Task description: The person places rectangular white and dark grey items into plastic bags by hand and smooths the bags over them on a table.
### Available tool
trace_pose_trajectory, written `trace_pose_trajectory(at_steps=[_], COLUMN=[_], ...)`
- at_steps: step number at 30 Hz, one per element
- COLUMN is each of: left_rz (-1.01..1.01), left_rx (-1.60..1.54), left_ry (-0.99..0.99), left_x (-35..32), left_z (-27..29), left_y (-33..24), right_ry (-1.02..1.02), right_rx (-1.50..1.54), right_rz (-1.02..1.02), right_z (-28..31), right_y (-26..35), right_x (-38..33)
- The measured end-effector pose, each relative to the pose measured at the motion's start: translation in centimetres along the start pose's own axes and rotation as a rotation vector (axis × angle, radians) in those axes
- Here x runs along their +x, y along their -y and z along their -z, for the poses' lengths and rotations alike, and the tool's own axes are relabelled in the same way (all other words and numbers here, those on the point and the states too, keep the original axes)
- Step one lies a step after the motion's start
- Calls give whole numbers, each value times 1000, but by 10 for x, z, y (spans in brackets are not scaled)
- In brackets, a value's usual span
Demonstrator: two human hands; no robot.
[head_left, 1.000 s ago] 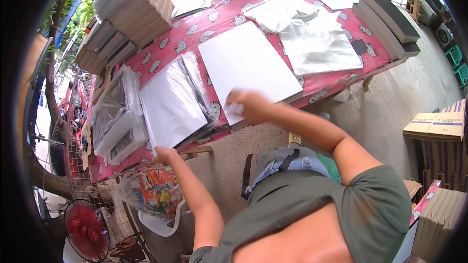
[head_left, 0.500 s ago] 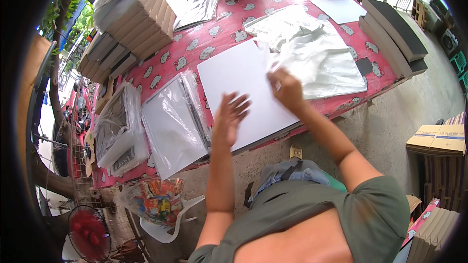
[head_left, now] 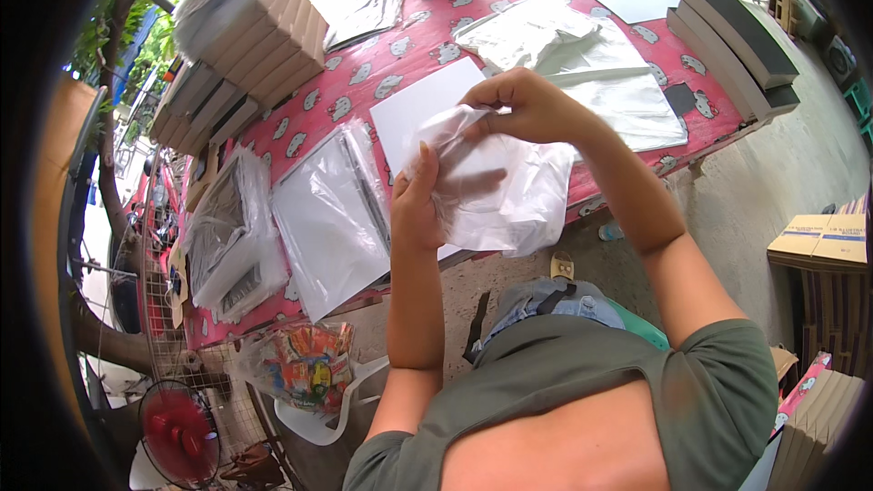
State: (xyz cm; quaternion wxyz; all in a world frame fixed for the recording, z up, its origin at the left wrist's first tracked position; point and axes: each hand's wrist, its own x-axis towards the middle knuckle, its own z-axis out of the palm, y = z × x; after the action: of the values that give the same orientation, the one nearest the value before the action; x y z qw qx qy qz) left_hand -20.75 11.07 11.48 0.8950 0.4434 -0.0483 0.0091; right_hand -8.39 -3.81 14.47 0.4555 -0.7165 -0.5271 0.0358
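A thin, translucent white plastic bag (head_left: 532,205) hangs in front of me over the table's near edge. My right hand (head_left: 527,107) pinches its upper rim between thumb and fingers. My left hand (head_left: 420,205) is at the bag's left side, thumb up and apart. Its outstretched fingers show dimly through the film; whether they are inside or behind it I cannot tell. Below the bag lies a white board or sheet stack (head_left: 414,123), partly covered by it. Further right, a pile of white plastic bags (head_left: 600,82) lies spread on the table.
On the pink patterned table (head_left: 364,82), plastic-wrapped flat packs (head_left: 332,209) lie to the left, with stacked bundles (head_left: 259,45) behind. Dark-topped stacks (head_left: 741,36) line the right end. Near the left front are a white chair (head_left: 314,423) bearing a bag of colourful packets (head_left: 314,364), and a red fan (head_left: 180,432).
My right hand has brought a plastic bag from the pile leftward and toward me, over the white board. My left hand has met it, its fingers now seen through the film.
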Motion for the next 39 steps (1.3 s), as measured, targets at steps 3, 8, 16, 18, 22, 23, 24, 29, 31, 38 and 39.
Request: trace_pose_trajectory(at_steps=[3, 8, 16, 18, 22, 23, 24, 29, 31, 38, 39], left_rz=[-31, -179, 107, 110, 181, 145, 108, -130, -324, -401, -418], left_rx=[184, 352, 239, 403, 477, 434, 392, 432, 294, 67, 30], left_ry=[-17, -231, 67, 32, -121, -188, -256, -412, -371, -408, -379], left_x=[-32, -63, -88, -101, -125, -127, -128, -135, -135, -137, -137], left_z=[21, 21, 19, 30, 49, 56, 62, 80, 83, 62, 62], left_y=[-13, -23, -13, 2, 28, 29, 26, 1, -5, -18, -19], right_ry=[-77, -142, -206, -588, -860, -892, -924, -925, -880, -924, -927], right_rx=[427, 209, -133, -136, -133, -120, -104, 125, 133, 125, 106], right_rz=[-220, -50, -8, -85, -261, -316, -370, -311, -236, -353, -368], right_z=[-27, -57, -82, -74, -58, -50, -41, -29, -35, -53, -55], right_y=[19, 45, 57, 57, 64, 66, 67, 68, 72, 65, 66], right_x=[0, -4, -15, -29, -61, -72, -81, -109, -110, -101, -98])
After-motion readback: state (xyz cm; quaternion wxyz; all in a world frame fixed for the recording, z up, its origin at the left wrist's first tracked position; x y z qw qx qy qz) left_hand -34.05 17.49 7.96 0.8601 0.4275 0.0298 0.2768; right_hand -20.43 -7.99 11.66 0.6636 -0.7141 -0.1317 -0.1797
